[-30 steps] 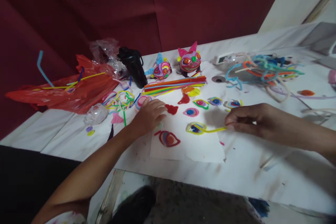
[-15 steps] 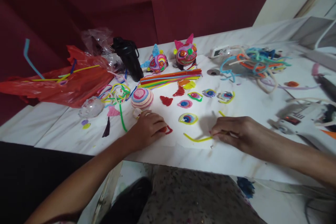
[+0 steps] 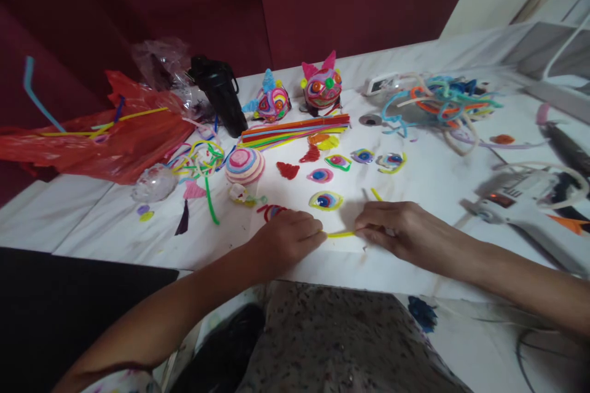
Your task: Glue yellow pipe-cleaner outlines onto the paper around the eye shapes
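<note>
The left hand (image 3: pixel 292 238) and right hand (image 3: pixel 396 227), just nearer than the yellow-rimmed craft eye (image 3: pixel 326 200), were pinched narrowly on the yellow pipe cleaner (image 3: pixel 341 234) between them, likely light and bendable, best gripped near its ends.

Marbled white tabletop (image 3: pixel 115 227) carries numerous articles. At its left end lies a red plastic bag (image 3: pixel 142 147); beside the bag is a black bottle (image 3: pixel 219 95). A striped ball (image 3: pixel 246 166) sits just in front of a bundle of coloured sticks (image 3: pixel 295 130). A white paper sheet (image 3: pixel 288 193) lies near the front edge. Toward the right: tangled strips (image 3: pixel 447 104) and a white gun-shaped tool (image 3: pixel 516 193).
</note>
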A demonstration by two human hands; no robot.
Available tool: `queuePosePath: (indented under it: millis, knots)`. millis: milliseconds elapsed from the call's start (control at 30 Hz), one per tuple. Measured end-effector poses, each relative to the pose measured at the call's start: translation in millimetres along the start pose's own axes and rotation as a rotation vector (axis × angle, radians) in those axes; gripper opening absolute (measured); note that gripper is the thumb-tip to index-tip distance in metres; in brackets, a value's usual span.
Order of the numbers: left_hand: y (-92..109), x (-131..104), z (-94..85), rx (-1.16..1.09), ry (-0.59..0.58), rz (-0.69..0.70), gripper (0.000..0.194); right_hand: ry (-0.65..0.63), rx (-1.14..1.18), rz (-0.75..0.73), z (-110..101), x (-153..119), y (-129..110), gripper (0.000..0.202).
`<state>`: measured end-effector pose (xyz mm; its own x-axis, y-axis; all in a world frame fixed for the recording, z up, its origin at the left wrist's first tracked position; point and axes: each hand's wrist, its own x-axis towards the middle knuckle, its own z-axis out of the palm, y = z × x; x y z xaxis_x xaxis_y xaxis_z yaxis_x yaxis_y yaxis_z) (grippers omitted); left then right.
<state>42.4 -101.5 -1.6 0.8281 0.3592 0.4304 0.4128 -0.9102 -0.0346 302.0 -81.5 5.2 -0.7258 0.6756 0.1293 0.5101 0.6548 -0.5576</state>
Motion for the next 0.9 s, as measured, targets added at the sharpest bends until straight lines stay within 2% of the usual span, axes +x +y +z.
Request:
queuePosePath:
  millis: [100,267,367,467,567,700,833,900]
  knots:
    - [-1,4,7.6,0.042,-0.052,0.024,0.024,-0.007,-0.015,-0.027,2,0,3,0.023]
    - [-2,5,13.3,0.090,-0.122,-0.017,0.024,-0.014,-0.065,-0.058,4,1,8,0.024]
    - [-2,8,13.5,0.089,-0.169,-0.073,0.022,-0.022,-0.115,-0.077,4,2,9,0.024]
    - [-2,15,11.0,0.100,-0.273,-0.130,0.021,-0.012,-0.150,-0.085,3,1,8,0.024]
    - [-4,22,10.1,0.117,-0.327,-0.124,0.021,-0.002,-0.144,-0.073,3,0,8,0.024]
    - [-3,24,14.1,0.151,-0.333,-0.096,0.020,0.006,-0.207,-0.058,4,-3,7,0.023]
    - [4,22,17.0,0.196,-0.257,-0.072,0.022,0.040,-0.462,-0.113,6,-6,-2,0.025]
    - [10,22,16.9,0.233,-0.216,-0.060,0.023,0.066,-0.505,-0.140,8,-5,-9,0.027]
